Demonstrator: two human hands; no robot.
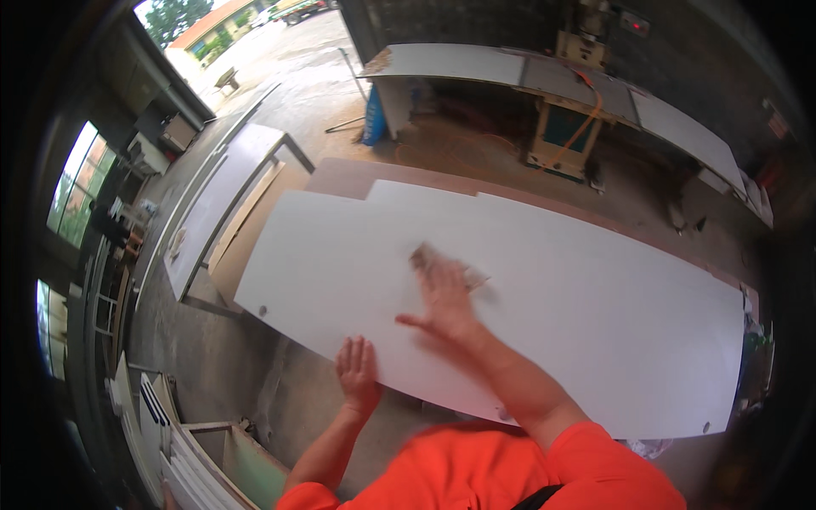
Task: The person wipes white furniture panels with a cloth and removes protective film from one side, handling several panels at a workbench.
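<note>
A large white board [544, 280] lies flat in front of me, with small round holes near its near edge. My right hand [446, 302] is over the board's middle, holding a crumpled brown and whitish rag [425, 255] against the surface. Its thumb sticks out to the left, and motion blurs the rag and fingertips. My left hand [357, 370] rests open at the near edge, left of the right hand, with its fingers flat on the board.
A pinkish panel [340, 177] shows under the far edge. Left stands a metal-framed table [225, 191]; lower left, several stacked panels [174, 442] and a box-like frame [242, 459]. At the back is a long bench [450, 61] with a machine and orange hose [586, 106].
</note>
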